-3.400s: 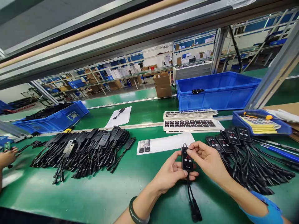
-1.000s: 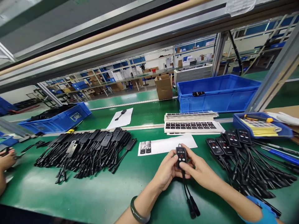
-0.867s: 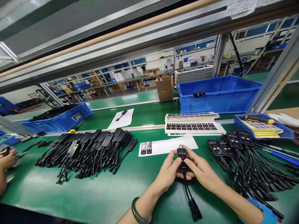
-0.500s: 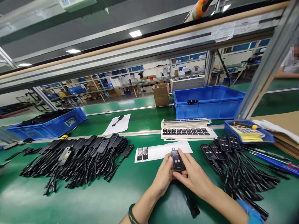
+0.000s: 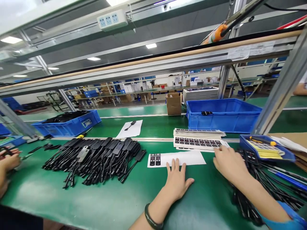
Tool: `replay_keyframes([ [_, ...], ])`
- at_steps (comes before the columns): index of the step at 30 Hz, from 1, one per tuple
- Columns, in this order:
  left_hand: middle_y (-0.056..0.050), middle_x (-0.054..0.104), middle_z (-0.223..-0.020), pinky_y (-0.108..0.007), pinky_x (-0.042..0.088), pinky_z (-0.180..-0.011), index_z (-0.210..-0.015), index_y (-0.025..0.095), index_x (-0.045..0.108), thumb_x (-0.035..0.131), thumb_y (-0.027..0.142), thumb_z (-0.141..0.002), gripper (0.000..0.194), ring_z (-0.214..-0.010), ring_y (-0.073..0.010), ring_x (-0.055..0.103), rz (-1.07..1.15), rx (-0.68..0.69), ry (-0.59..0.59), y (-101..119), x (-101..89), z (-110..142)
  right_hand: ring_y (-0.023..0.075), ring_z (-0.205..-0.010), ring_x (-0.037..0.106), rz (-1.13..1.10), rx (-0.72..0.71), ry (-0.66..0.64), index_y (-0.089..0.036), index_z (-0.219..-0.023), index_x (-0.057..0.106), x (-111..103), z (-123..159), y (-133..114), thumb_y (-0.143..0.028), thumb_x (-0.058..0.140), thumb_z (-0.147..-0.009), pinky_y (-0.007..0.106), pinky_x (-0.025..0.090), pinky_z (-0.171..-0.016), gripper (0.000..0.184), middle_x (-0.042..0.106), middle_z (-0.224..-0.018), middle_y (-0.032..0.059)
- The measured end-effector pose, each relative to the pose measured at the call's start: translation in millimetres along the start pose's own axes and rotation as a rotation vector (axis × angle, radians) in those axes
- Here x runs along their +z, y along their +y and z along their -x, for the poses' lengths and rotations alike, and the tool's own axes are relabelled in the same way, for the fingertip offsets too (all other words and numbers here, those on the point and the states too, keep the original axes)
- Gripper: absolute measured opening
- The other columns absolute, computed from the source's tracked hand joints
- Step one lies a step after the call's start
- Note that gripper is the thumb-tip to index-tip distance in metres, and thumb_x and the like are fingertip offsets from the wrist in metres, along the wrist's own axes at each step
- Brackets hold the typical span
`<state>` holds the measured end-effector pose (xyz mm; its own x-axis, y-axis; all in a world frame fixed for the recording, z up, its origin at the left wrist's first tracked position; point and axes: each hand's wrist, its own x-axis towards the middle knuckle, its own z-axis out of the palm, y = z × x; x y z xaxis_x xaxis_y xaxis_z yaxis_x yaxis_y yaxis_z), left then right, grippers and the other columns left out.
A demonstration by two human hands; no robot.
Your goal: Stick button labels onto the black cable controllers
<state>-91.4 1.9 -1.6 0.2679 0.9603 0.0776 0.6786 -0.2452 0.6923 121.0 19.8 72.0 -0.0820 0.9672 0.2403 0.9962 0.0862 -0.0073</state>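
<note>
My left hand (image 5: 176,180) lies palm down with its fingers spread, fingertips at the lower edge of a white label strip (image 5: 182,158). Two black stickers (image 5: 155,159) remain at the strip's left end. Over the left side of a pile of black corded controllers (image 5: 250,157) is my right hand (image 5: 230,163). Its fingers point toward the stacked label sheets (image 5: 196,142), and their undersides are hidden, so a grip cannot be made out. To the left lies a large heap of black corded controllers (image 5: 96,156), their cords toward me.
Blue bins stand at the back left (image 5: 69,124) and back right (image 5: 223,118). A small blue tray (image 5: 266,147) holds yellow sheets and a screwdriver. One controller lies on white paper (image 5: 130,129). Another person's hands (image 5: 9,161) work at the far left.
My hands have parted. The controller held between them has left its place; my left hand now rests spread by the strip, and my right has moved right to the pile. The view has shifted left.
</note>
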Motion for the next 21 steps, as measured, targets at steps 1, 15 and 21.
replay_keyframes([
  [1, -0.016, 0.016, -0.145, -0.062, -0.009, -0.113, -0.13, 0.018, 0.042, 0.052, 0.06, -0.076, 0.069, -0.139, -0.0339, 0.002, -0.012, 0.0, -0.003, 0.7, -0.2, -0.2, 0.0387, -0.099, 0.053, -0.095, -0.077, -0.039, -0.001, -0.109, 0.062, 3.1, -7.9, -12.8, -0.01, 0.044, -0.083, 0.049, 0.042, -0.08, 0.033, 0.056, -0.103, 0.0243],
  [15, -0.008, 0.023, -0.144, -0.058, -0.03, -0.103, -0.135, 0.026, 0.033, 0.048, 0.05, -0.08, 0.062, -0.138, -0.0359, 0.005, 0.116, 0.091, -0.081, 1.8, -12.3, 4.8, 0.0192, -0.092, 0.056, -0.622, -0.405, -0.172, -0.01, -0.088, 0.063, 75.6, -78.3, -178.0, -0.018, 0.059, -0.082, 0.037, 0.045, -0.082, 0.011, 0.059, -0.096, 0.0085],
  [21, -0.01, 0.038, -0.135, -0.071, 0.013, -0.108, -0.133, 0.029, 0.035, 0.049, 0.043, -0.082, 0.055, -0.129, -0.035, 0.03, -0.274, 0.088, -0.09, 0.2, -7.9, -2.6, 0.0162, -0.086, 0.053, -0.907, -0.484, 0.072, -0.016, -0.076, 0.061, 45.7, -57.3, -172.0, -0.016, 0.056, -0.083, 0.028, 0.044, -0.075, 0.008, 0.056, -0.091, 0.0054],
])
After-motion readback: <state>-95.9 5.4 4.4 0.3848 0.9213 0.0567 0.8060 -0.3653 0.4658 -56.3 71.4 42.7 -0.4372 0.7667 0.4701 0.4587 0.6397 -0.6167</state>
